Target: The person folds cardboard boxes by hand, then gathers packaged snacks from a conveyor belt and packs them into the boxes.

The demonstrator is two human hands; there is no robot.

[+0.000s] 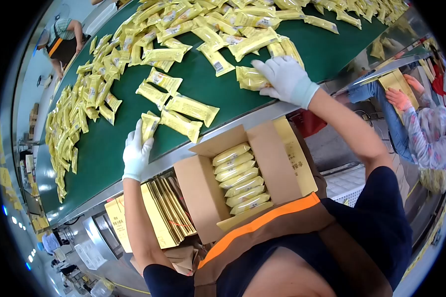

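My left hand (137, 154), in a white glove, grips a yellow packet (149, 124) at the near edge of the green belt (183, 140). Farther right, my right hand (288, 79), gloved too, has its fingers over another yellow packet (251, 78) on the belt. Several loose packets lie between my hands. Below the belt edge stands an open cardboard box (198, 183) with its flaps out. Inside it a row of yellow packets (240, 178) lies side by side.
Many packets (99, 79) are heaped across the belt's far side. Folded cartons (166, 213) stand left of the box. A co-worker (423, 123) in pink gloves handles a carton at the right; another person (64, 39) stands beyond the belt at the upper left.
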